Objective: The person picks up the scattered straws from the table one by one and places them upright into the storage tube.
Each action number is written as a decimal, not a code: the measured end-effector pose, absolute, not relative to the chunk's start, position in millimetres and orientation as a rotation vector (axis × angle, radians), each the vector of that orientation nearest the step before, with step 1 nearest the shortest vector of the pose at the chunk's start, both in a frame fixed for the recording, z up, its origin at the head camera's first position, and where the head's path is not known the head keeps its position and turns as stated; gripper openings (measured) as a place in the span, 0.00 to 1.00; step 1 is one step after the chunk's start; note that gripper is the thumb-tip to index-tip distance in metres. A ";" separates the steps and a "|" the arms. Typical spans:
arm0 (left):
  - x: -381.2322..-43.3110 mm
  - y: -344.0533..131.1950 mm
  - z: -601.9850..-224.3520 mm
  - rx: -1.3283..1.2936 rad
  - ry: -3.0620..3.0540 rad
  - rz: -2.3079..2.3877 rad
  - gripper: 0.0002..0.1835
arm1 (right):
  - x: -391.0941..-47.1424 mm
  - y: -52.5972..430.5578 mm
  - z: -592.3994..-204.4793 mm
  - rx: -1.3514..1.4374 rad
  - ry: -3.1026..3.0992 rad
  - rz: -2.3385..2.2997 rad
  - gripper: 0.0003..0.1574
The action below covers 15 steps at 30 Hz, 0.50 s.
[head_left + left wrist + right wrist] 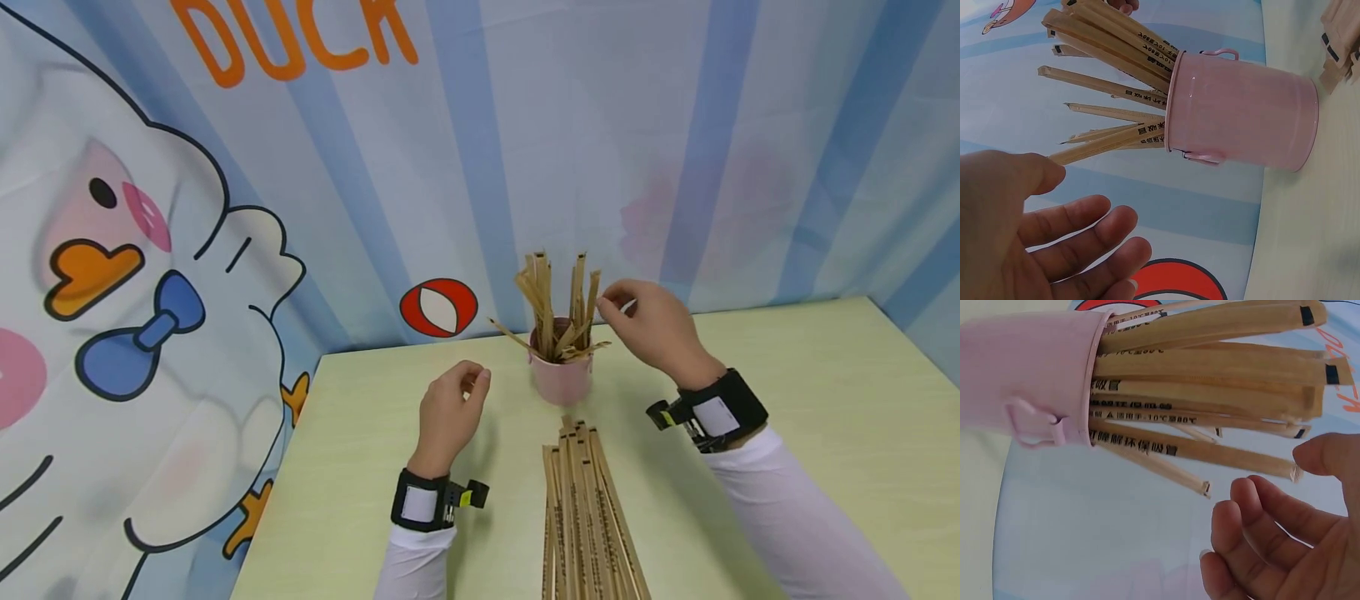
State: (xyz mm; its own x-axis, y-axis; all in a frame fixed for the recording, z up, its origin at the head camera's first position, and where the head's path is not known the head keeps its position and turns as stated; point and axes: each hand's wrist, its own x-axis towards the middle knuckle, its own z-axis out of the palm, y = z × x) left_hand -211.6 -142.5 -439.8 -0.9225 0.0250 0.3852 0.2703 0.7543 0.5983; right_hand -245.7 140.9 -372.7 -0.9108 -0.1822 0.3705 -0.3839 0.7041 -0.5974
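A pink bucket (561, 382) with small side handles stands near the table's back edge, holding several paper-wrapped straws (542, 296) that fan out of its mouth. My right hand (651, 327) is at the right side of these straws, fingers loosely bent. In the right wrist view, one wrapped straw (1235, 456) reaches up to the thumb tip, with a gap between thumb and fingers. To the left of the bucket hovers my left hand (452, 412), holding nothing. Its fingers (1094, 237) are relaxed in the left wrist view, and the thumb overlaps a straw's end there.
A bundle of long paper-wrapped straws (588, 517) lies on the pale table (337, 467) in front of the bucket. Behind the table hangs a blue striped cloth (585, 125) printed with a duck. Each wrist wears a black band with a small camera.
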 end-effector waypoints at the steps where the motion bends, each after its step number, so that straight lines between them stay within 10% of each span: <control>1: -211.8 -142.5 -439.8 -0.226 -2.597 -0.963 0.16 | -243.4 143.4 -373.9 0.437 -2.609 1.017 0.28; 15: -211.8 -142.8 -440.8 -0.227 -2.610 -0.964 0.17 | -225.7 165.9 -432.9 0.294 -2.641 1.020 0.26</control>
